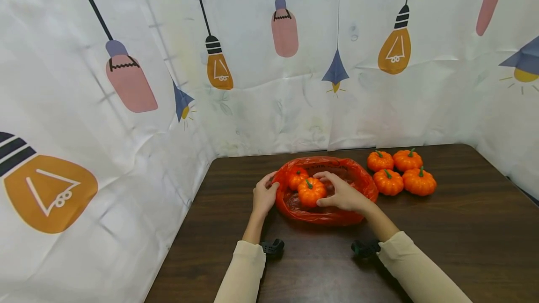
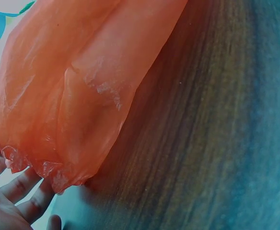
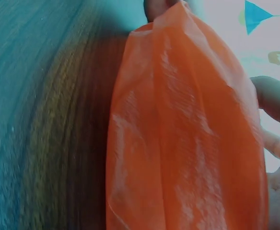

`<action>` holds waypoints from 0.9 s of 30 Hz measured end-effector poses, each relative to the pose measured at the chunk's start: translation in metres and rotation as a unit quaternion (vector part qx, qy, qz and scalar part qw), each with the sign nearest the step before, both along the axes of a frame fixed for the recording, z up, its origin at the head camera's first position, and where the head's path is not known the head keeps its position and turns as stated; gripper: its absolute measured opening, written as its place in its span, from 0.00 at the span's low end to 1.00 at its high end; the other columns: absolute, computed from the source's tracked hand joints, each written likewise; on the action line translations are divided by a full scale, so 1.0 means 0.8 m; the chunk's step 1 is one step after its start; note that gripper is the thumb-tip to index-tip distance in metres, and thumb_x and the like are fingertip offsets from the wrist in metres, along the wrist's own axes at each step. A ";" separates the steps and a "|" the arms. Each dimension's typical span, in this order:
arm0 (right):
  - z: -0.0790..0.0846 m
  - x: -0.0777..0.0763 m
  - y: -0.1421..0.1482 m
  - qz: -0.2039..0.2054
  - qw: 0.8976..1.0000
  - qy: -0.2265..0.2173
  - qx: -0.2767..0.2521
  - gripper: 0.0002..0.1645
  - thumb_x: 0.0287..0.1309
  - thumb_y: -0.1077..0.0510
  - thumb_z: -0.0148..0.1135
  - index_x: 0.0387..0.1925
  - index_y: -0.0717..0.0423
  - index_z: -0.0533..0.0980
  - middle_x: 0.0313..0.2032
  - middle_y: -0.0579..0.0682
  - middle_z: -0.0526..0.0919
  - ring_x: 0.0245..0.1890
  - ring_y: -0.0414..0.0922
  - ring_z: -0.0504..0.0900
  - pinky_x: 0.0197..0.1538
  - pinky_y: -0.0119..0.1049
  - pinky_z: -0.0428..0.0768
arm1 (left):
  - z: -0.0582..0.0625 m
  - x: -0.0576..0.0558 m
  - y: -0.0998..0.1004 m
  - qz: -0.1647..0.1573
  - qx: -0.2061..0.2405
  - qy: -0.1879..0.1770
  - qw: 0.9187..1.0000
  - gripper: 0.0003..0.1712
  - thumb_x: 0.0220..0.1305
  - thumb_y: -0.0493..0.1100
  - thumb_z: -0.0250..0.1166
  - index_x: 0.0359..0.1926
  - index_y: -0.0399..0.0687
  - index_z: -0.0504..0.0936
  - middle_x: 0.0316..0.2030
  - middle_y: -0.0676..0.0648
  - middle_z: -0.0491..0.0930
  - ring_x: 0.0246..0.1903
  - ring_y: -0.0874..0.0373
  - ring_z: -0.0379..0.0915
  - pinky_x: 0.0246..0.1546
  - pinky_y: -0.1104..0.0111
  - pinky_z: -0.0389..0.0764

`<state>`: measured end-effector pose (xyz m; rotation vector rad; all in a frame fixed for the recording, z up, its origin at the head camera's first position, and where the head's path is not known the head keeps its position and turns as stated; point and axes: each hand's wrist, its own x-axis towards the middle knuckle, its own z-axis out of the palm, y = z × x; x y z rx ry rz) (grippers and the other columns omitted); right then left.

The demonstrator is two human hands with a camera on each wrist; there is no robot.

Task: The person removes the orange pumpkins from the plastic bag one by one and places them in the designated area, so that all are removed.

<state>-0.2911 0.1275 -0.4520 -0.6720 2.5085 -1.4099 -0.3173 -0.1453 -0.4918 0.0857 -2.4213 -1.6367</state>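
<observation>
A red plastic bag (image 1: 328, 219) lies opened wide on the table. Inside it sit two small orange pumpkins with green stems: one pumpkin (image 1: 311, 192) nearer me, another pumpkin (image 1: 296, 177) behind it. My left hand (image 1: 264, 195) grips the bag's left rim, its fingers along the outer side; the left wrist view shows the fingers (image 2: 22, 187) behind the crumpled edge. My right hand (image 1: 343, 195) reaches over the right part of the bag and holds the nearer pumpkin between thumb and fingertips. In the right wrist view the bag's side hides this pumpkin.
Several more orange pumpkins (image 1: 388, 182) stand in a cluster just right of the bag. The dark wooden table (image 1: 463, 228) runs back to a white curtain (image 1: 269, 120) printed with hanging lamps. A black wrist camera (image 1: 273, 248) sits at each wrist.
</observation>
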 end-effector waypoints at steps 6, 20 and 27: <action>0.001 0.002 0.014 -0.006 1.000 0.011 -0.016 0.45 0.57 0.52 0.76 0.72 0.51 0.65 0.69 0.63 0.69 0.63 0.60 0.74 0.62 0.56 0.77 | 0.000 0.000 0.000 -0.003 0.002 -0.002 1.000 0.21 0.68 0.41 0.63 0.59 0.62 0.85 0.37 0.44 0.87 0.31 0.58 0.80 0.31 0.70 0.79; 0.001 0.013 0.031 -0.015 0.999 0.025 -0.034 0.45 0.59 0.52 0.74 0.73 0.55 0.63 0.70 0.64 0.67 0.66 0.63 0.72 0.61 0.55 0.78 | 0.002 0.002 -0.001 -0.004 -0.001 0.001 1.000 0.21 0.68 0.41 0.63 0.59 0.61 0.85 0.37 0.45 0.88 0.32 0.58 0.80 0.32 0.69 0.78; -0.002 0.019 0.041 -0.032 0.999 0.030 -0.026 0.46 0.59 0.50 0.74 0.74 0.52 0.63 0.69 0.62 0.67 0.64 0.61 0.72 0.60 0.53 0.79 | 0.002 0.003 0.001 -0.002 0.000 -0.002 1.000 0.21 0.68 0.41 0.63 0.60 0.61 0.85 0.37 0.44 0.87 0.32 0.58 0.80 0.31 0.69 0.78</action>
